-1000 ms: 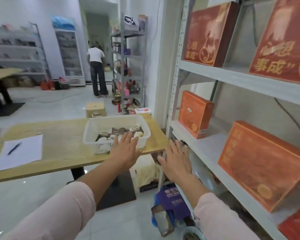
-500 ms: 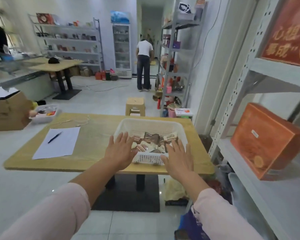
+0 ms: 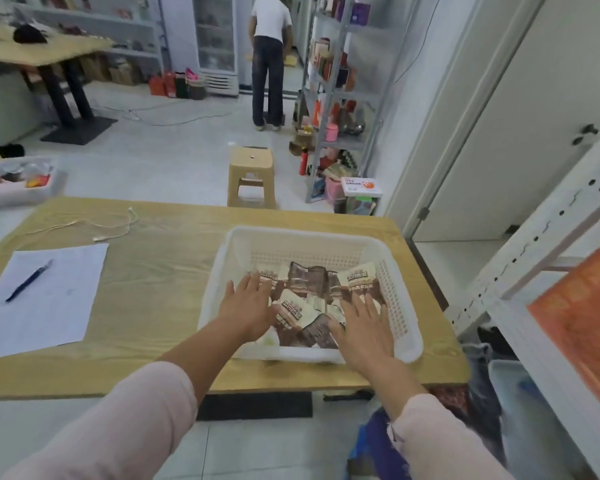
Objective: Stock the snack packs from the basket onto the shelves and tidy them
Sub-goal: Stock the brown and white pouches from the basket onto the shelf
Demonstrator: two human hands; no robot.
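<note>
Reaching into the basket (image 3: 405,306), your left hand (image 3: 248,306) and right hand (image 3: 362,329) hover flat with fingers spread, gripping nothing. Whether the palms touch the packs (image 3: 305,282) cannot be told. That spread looks suited to gathering several packs from both sides at once. The packs lie jumbled in the basket's near half, on the right end of the table (image 3: 160,271), just beside the shelf (image 3: 534,244). An orange box (image 3: 582,327) sits on that shelf, so mind it when placing. Well to the left lie paper (image 3: 49,313) and a pen (image 3: 28,280), out of your way. A stool (image 3: 252,174) stands beyond the table.
</note>
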